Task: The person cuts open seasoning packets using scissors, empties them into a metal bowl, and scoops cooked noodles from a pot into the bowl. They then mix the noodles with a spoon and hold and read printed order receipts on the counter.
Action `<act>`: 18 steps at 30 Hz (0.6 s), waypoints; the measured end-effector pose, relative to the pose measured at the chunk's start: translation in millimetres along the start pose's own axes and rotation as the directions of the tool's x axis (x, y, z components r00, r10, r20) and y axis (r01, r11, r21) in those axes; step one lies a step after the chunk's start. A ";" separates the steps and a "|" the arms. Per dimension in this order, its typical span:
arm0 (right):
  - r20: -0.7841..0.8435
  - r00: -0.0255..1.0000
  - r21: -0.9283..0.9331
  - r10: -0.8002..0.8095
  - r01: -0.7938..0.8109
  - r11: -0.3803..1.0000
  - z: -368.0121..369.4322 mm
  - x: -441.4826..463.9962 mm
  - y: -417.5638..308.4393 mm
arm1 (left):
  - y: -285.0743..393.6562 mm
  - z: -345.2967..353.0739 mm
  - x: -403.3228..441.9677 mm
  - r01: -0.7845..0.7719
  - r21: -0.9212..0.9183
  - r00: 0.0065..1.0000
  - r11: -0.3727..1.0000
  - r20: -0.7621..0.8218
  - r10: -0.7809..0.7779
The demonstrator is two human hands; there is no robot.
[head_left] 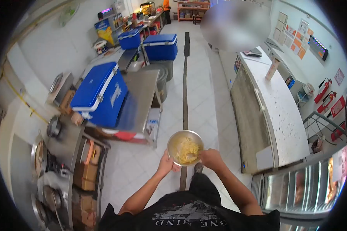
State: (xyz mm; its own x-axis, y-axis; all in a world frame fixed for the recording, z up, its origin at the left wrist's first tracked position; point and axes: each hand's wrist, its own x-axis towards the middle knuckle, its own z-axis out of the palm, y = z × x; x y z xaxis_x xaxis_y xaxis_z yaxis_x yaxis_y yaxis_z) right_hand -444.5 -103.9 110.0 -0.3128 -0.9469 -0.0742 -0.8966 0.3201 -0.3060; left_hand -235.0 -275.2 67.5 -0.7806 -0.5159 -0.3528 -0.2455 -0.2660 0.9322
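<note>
A round metal bowl (174, 139) is held in front of my body, over the tiled floor. Yellow, shredded-looking food (188, 149) lies inside it. My left hand (166, 164) grips the bowl's lower left rim. At the right rim, my right hand (211, 158) is closed on the handle of a utensil, whose pale head (190, 155) rests in the food; the handle is mostly hidden by my fingers.
Left, a steel table (138, 100) bears a blue cooler (100, 90); nearer are pans (52, 197) on a counter. A long white-topped counter (279, 111) and a glass-doored cabinet (300, 192) stand right. A person in orange (166, 8) is far back.
</note>
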 end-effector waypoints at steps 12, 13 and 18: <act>-0.009 0.998 -0.049 -0.068 0.067 0.997 -115.8 321.8 297.4 | 144.6 77.0 437.1 0.037 -0.103 0.997 0.994 0.065 -0.030; -0.027 1.000 -0.075 -0.012 0.009 0.997 -126.6 352.4 317.4 | 158.2 70.9 468.7 0.029 -0.093 0.999 0.995 0.042 -0.025; -0.027 1.000 -0.065 0.010 -0.012 0.998 -172.4 522.8 400.3 | 231.1 86.3 636.1 -0.005 -0.097 0.999 0.995 0.053 0.010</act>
State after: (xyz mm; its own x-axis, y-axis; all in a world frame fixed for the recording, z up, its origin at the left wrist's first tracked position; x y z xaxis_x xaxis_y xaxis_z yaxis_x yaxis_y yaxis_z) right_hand -1020.9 -465.8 112.3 -0.3302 -0.9425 -0.0521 -0.9113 0.3326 -0.2426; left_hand -837.9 -594.5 65.6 -0.8122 -0.4748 -0.3390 -0.1847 -0.3418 0.9214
